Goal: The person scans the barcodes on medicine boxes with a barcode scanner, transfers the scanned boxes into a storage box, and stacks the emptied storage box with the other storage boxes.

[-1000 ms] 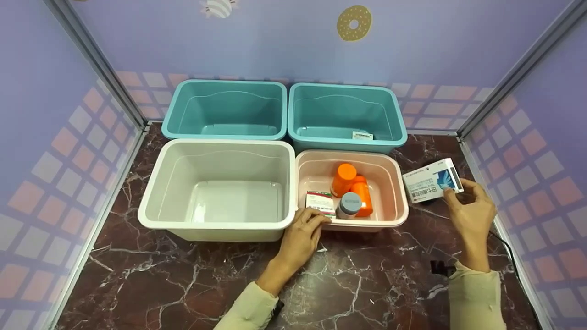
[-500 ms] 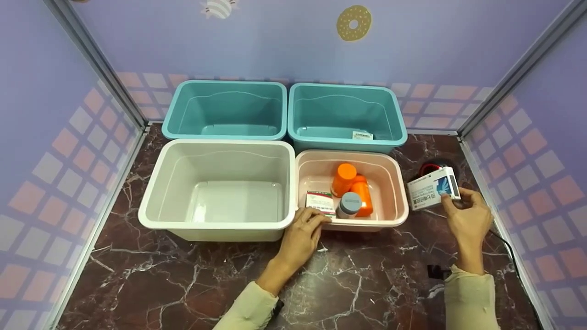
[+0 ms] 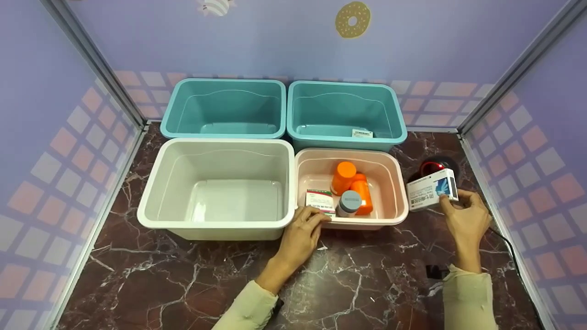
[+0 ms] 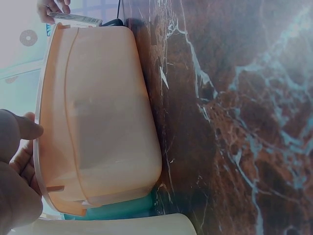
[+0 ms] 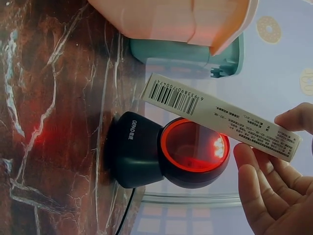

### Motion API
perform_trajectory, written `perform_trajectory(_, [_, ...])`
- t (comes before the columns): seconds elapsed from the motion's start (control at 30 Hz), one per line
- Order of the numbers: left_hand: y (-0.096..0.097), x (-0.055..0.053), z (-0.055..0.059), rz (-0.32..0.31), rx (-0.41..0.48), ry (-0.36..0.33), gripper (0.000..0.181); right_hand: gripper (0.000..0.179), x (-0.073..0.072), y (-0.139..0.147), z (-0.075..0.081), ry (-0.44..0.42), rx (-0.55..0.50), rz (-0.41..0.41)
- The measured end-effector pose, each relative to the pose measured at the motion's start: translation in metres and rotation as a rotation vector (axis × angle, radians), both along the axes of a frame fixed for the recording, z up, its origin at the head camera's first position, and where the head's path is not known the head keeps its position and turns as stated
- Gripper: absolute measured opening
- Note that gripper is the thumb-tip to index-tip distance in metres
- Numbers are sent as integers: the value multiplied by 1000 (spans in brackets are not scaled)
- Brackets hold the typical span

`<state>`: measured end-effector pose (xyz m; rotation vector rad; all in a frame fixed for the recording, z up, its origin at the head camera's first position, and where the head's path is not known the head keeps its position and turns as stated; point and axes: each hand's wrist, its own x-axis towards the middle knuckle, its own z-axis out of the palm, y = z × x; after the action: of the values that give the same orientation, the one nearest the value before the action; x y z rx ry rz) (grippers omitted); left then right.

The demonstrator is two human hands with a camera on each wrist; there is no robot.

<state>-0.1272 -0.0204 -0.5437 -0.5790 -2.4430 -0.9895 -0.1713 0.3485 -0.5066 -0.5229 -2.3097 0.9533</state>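
Two pinches: right hand (image 3: 467,220) fingers on box (image 3: 429,191) end, likely exposing the rest to scanner (image 5: 168,154); left hand (image 3: 300,233) fingers on pink bin (image 3: 389,188) rim, perhaps steadying it.

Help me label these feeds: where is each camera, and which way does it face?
Head: on the head, looking forward and down at the table; left hand, right hand, sleeves show.
Left wrist: on that wrist, facing the pink bin from outside; left fingers grip it, right hand beyond.
Right wrist: on that wrist, facing white box and black scanner; right fingers pinch the box.
Shared by head and right wrist: box, scanner.
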Motion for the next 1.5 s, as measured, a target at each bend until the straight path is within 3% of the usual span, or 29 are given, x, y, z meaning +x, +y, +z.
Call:
perform_trajectory(0.37, [0,0,0,-1,12,-16,26,37,-1,-1,4,-7,-11,6])
perform_trajectory(0.83, [0,-1,-1,9,9,15,24,40,-11,-9,26,28,-74,35])
perform_trajectory(1.2, [0,0,1,6,8,-20,26,38,-22,-19,39,89,-77,73])
perform_trajectory(1.5, [0,0,0,8,-7,-1,25,37,-31,-27,54,154,-89,95])
